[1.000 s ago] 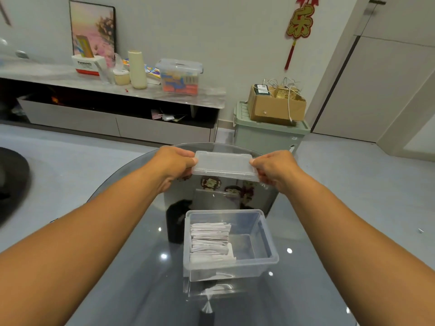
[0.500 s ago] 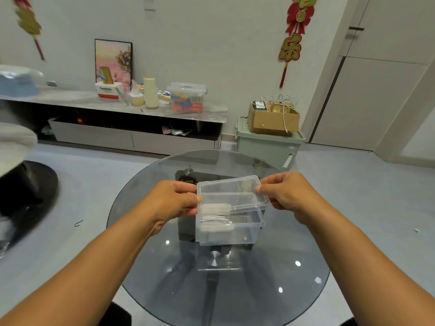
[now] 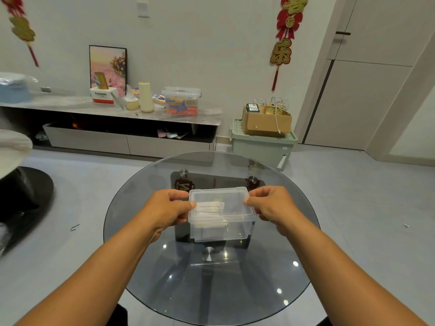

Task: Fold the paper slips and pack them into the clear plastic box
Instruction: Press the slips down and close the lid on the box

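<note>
A clear plastic box (image 3: 231, 230) stands in the middle of a round glass table (image 3: 270, 285). Its clear lid (image 3: 231, 203) lies flat on top of the box. Folded white paper slips (image 3: 209, 208) show through the plastic, stacked in the left half of the box. My left hand (image 3: 168, 208) pinches the lid's left edge between thumb and fingers. My right hand (image 3: 270, 204) pinches its right edge the same way.
Beyond the table stands a green storage bin (image 3: 263, 147) with a cardboard box (image 3: 266, 121) on it. A long low cabinet (image 3: 106, 137) along the wall carries boxes and bottles. A black seat (image 3: 21, 201) is at the left. A door is at the right.
Both hands brought the lid from above and behind the open box down onto it. The view has pulled back and up, so more of the table and room shows.
</note>
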A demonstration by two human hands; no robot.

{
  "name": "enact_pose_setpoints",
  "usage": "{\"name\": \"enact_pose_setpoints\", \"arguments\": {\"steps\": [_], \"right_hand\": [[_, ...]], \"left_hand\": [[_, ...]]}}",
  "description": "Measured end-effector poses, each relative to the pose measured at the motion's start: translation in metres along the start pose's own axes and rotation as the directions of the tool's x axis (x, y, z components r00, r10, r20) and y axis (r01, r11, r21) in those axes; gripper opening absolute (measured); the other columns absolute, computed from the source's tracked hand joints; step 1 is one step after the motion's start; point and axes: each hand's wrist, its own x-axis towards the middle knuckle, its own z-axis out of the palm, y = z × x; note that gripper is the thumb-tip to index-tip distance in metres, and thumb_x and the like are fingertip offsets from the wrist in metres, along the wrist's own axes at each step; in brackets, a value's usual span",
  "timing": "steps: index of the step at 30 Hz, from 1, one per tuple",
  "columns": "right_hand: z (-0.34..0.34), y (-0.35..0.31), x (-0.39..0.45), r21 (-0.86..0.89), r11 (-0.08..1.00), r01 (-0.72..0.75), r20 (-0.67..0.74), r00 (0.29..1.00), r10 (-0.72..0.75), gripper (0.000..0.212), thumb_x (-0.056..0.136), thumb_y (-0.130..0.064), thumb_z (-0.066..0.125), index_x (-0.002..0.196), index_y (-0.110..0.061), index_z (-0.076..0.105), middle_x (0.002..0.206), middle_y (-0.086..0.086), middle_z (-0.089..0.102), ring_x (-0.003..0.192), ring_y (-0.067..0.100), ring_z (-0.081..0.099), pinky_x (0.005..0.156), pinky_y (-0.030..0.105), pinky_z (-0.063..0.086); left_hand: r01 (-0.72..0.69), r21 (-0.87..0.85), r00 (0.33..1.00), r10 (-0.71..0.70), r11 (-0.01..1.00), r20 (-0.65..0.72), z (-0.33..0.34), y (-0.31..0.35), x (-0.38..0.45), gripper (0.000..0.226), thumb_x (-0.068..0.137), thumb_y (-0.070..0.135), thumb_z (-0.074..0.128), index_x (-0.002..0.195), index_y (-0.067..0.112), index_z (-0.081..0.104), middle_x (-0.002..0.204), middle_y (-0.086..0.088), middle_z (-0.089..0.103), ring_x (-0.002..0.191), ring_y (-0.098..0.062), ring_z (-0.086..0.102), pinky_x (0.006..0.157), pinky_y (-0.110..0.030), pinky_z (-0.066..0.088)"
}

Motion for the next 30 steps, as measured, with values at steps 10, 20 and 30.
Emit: {"name": "enact_pose_setpoints", "arguments": {"steps": [10,20,30], "right_hand": [[0.0,0.011,0.004,0.023,1.0,-0.018,-0.037,0.999,0.018,0.011,0.087,-0.022,0.081,0.091,-0.013,0.076,0.088,0.005,0.075,0.066,0.014,0.059,0.054,0.026,0.044],[-0.003,0.011,-0.001,0.109,0.98,-0.167,0.047,0.986,0.162,0.028,0.088,-0.03,0.081,0.102,-0.01,0.069,0.099,0.008,0.072,0.082,0.019,0.064,0.067,0.028,0.052],[-0.005,0.009,-0.002,0.06,0.949,-0.311,0.153,0.942,0.299,0.041,0.09,-0.047,0.074,0.109,-0.012,0.067,0.098,0.008,0.075,0.086,0.023,0.071,0.075,0.033,0.062]], "left_hand": [[0.045,-0.017,0.999,-0.044,0.999,0.022,0.001,-0.002,0.004,0.036,0.084,0.015,0.081,0.116,0.018,0.065,0.101,-0.01,0.072,0.082,-0.022,0.069,0.077,-0.037,0.063],[0.017,0.021,0.999,-0.017,1.0,0.027,0.011,-0.006,0.012,0.058,0.091,0.015,0.073,0.141,0.026,0.046,0.119,-0.007,0.063,0.099,-0.022,0.066,0.074,-0.032,0.057],[0.025,0.01,0.997,-0.026,1.0,0.07,0.019,-0.018,0.017,0.029,0.093,0.037,0.07,0.113,0.017,0.064,0.114,-0.003,0.069,0.107,-0.021,0.065,0.091,-0.04,0.057]]}}
